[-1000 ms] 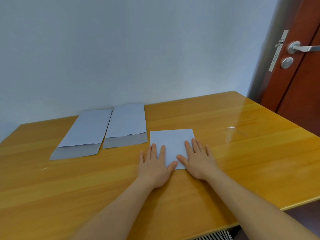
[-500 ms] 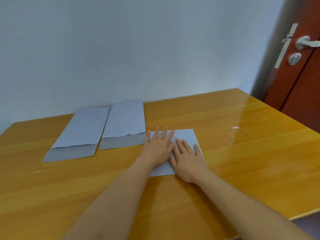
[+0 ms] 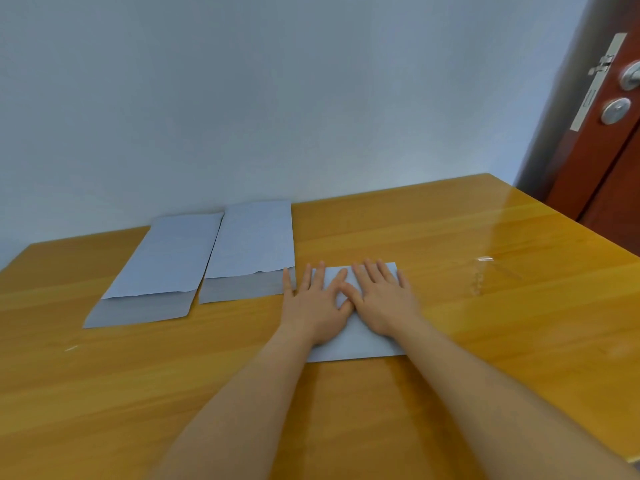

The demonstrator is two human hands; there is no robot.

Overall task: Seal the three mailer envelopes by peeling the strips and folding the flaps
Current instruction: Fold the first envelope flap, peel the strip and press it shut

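Nearest, both hands lie flat with fingers spread — left hand and right hand pressing the folded envelope on the worktop. Farther left, the middle envelope and left envelope lie with flaps open; contents unseen.

A plain indoor room, of a home or small office kind, is being shown, though which of the two cannot be told. A glossy honey-coloured wooden tabletop is being seen pushed against a bare pale blue-grey wall. At the right a reddish-brown wooden door is being shown, fitted with a metal lever handle and a round lock.
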